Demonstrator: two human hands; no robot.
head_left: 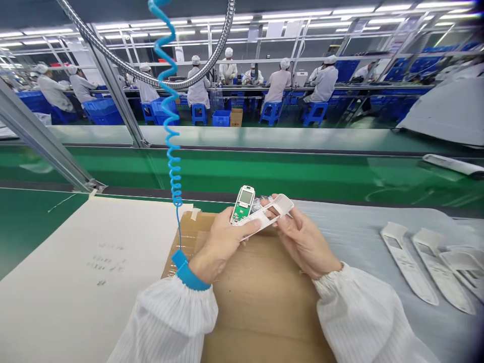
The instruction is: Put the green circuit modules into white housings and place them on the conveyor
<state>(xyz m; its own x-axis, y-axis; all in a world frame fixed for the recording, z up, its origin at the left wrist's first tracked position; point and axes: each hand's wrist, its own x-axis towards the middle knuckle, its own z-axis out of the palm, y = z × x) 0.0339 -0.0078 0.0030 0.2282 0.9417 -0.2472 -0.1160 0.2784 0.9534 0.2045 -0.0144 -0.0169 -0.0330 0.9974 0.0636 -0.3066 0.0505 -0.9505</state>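
Observation:
My left hand (221,242) is closed, its thumb pressed on the lower end of a white plastic handset cover (283,204). Against those same fingers stands an opened handset half (241,214) with a small grey screen and a green circuit board; how firmly it is gripped is hidden. My right hand (304,239) pinches the cover's upper end, near its window opening. A crumpled clear piece (257,203), perhaps plastic film, shows between the board and the cover. Around my left wrist sits a blue strap (187,272).
Brown cardboard (272,302) lies under my hands, with white paper (75,252) to its left. Several more white covers (410,262) rest at the right. A blue coiled cord (168,101) hangs in front, and a green conveyor (264,171) runs beyond. Co-workers sit farther back.

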